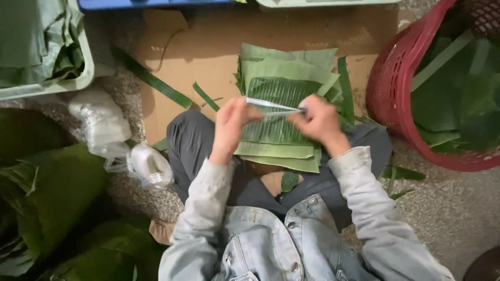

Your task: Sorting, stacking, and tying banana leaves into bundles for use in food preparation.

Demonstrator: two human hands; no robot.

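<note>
A thin white plastic strip (273, 106) is stretching nearly level between both hands, its long axis running left to right across the scene, slightly lower at the right end. It is hanging just above the stack of cut banana leaves (281, 122) lying on the person's lap and the cardboard sheet (208, 47).

The left hand (232, 122) is pinching the strip's left end, fingers curled and pressed together around it, wrist raised, forearm coming up from the near left. The right hand (317, 119) is gripping the right end in a closed fist, knuckles facing up, forearm angling in from the near right. Both hands are sitting about equally close to the strip; each is holding one end. Whether a second strand is running alongside cannot be told through the blur.

The leaf stack's ribs are running near to far, so the strip is crossing them at roughly a right angle.

Around: a red plastic basket (390, 88) holding leaves at far right, a pale crate (86, 73) with leaves at far left, clear plastic bags (101, 122) left of the knee, loose leaf trimmings (151, 78) on the cardboard.
</note>
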